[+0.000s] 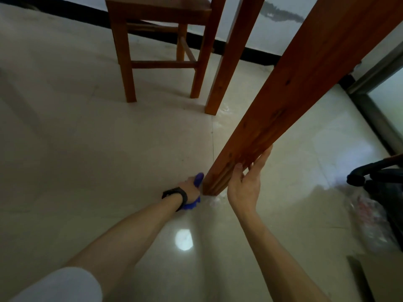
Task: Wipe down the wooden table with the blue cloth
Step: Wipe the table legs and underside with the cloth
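My left hand (190,187) is bunched around the blue cloth (198,179), pressing it against the foot of the table leg (283,101), right down at the floor (109,149). Right hand (245,186) lies flat with straight fingers on the leg's other side (steadying, I guess). I'd press evenly and wipe upward along the grain.

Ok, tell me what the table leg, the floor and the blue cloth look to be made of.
Table leg: wood, reddish-brown with grain and dark knots; likely stained or varnished. Floor: probably glazed tile, glossy enough to mirror a light, with a thin joint line. Blue cloth: soft fabric, bunched in the left hand; weave too small to tell.
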